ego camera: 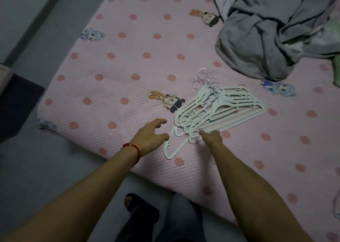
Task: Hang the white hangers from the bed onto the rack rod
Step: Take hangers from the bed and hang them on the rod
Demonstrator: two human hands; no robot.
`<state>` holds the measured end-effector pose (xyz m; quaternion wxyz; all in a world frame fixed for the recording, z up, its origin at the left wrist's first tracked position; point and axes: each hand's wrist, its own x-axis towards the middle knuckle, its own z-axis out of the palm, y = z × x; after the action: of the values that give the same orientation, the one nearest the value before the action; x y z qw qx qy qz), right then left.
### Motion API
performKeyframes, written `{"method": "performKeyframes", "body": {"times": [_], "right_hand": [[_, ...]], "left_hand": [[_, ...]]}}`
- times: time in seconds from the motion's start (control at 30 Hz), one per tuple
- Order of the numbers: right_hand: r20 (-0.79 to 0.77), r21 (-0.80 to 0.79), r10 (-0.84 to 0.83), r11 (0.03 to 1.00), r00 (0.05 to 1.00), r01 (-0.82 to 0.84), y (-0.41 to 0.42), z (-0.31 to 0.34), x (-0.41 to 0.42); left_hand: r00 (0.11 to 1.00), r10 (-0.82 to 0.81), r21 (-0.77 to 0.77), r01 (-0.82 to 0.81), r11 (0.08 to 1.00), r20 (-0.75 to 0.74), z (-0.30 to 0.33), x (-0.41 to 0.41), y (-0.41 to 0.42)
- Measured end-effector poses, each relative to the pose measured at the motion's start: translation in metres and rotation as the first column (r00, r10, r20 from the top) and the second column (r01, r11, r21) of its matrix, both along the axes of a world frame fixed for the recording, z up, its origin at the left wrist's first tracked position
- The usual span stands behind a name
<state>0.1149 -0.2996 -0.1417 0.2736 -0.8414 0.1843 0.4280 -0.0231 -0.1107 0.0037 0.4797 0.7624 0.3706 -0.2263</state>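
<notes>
**Hanger pile about to get tangled**

White hangers (219, 109) heaped on the bed (114, 72), right of centre. Right hand (211, 137) pinches the pile's 6 o'clock edge; left hand (150, 135) hovers open at 9 o'clock, holding nothing. Hooks overlap, so lifting one probably drags several.

Your right hand (211, 137) touches the near edge of the white hangers (217, 105) piled on the pink bed (114, 87), while your left hand (150, 134) hovers open beside them.
</notes>
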Motion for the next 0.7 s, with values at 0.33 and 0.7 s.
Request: {"method": "performKeyframes", "body": {"times": [0.33, 0.7], "right_hand": [[0.074, -0.305, -0.166, 0.935, 0.983, 0.181, 0.033, -0.068, 0.034], [0.211, 0.017, -0.199, 0.98, 0.957, 0.2, 0.001, 0.032, 0.0]], "left_hand": [[0.984, 0.164, -0.005, -0.165, 0.986, -0.076, -0.046, 0.032, 0.006], [0.944, 0.329, -0.024, -0.33, 0.944, -0.02, 0.001, 0.002, 0.002]]}}
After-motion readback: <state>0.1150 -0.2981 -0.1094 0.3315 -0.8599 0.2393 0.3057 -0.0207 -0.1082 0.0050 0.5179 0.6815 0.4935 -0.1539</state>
